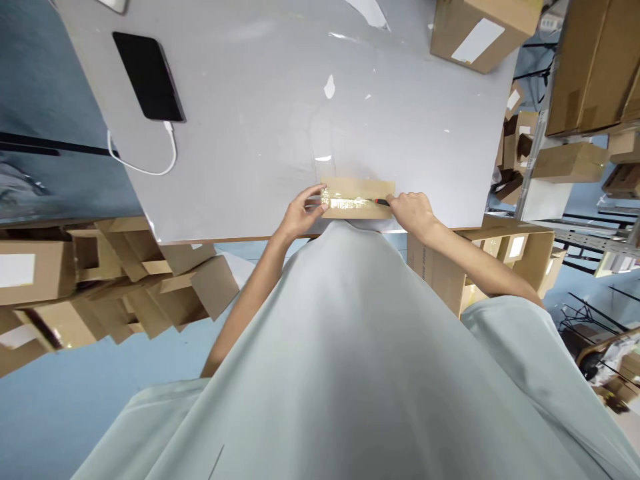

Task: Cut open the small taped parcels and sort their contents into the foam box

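Observation:
A small cardboard box (367,185) lies at the near edge of the table, a shiny strip of clear tape running along its top. My left hand (300,213) grips the box's left end, fingers at the far corner and thumb towards the near one. In my right hand (414,212), closed at the box's right end, is a utility knife (383,201) with a red and black handle. Its tip points left, over the tape. Most of the handle is hidden in the fist, and whether the blade touches the tape I cannot tell.
On the grey table (240,133) lie a phone (149,77) with a white cable (173,150) and scraps of paper (329,87). A taped carton (483,33) stands at the far right. Open cartons (215,287) sit below left; an open box (450,267) stands below right.

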`<state>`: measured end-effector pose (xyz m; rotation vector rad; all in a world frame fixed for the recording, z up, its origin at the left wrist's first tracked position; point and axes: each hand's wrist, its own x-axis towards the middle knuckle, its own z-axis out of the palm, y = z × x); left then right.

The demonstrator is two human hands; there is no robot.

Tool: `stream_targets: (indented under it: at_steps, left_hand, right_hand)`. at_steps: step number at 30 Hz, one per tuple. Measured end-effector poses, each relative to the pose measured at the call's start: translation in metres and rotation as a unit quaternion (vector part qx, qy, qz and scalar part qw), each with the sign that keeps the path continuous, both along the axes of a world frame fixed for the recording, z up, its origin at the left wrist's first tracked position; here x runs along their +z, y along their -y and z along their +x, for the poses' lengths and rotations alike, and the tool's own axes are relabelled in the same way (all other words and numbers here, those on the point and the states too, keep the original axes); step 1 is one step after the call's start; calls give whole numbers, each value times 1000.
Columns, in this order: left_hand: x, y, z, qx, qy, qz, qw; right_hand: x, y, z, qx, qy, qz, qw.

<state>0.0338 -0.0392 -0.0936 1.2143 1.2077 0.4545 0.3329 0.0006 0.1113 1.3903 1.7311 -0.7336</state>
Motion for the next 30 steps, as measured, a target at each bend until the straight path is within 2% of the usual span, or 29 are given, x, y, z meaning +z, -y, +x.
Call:
stream_targets:
  at_steps: [3, 9, 13, 15, 17, 19, 21, 23, 24, 26, 30]
  left_hand:
    - [0, 2, 2, 14, -8, 3, 1000]
    - [-6, 3, 2, 27, -24, -7, 999]
    - [-10, 6, -4, 44, -26, -10, 999]
    - [-11, 7, -11, 70, -23, -18, 997]
    - [-13, 7, -21, 95, -27, -23, 995]
    - [-14, 6, -32, 109, -44, -15, 993]
    - [-13, 4, -42, 106, -72, 0, 992]
    - [-7, 0, -50, 92, -115, 23, 989]
    - [-2, -3, -52, 82, -138, 41, 986]
    - [13, -10, -50, 51, -171, 88, 980]
    - [50, -27, -26, -42, -149, 158, 975]
  right_hand:
    - [8, 11, 24, -17, 28, 1, 999]
    - [16, 22, 54, -43, 44, 24, 998]
    - [20, 27, 100, -101, 73, 64, 990]
    - [10, 35, 120, -151, 42, 109, 982]
    - [-14, 46, 127, -233, -17, 136, 963]
    - [-49, 57, 115, -356, -107, 116, 921]
    - [-84, 67, 88, -487, -209, 85, 844]
    - [-110, 74, 54, -556, -274, 77, 781]
    - [-117, 77, 37, -571, -289, 77, 764]
    - [-123, 80, 10, -582, -295, 82, 754]
    - [-111, 78, -15, -582, -275, 93, 759]
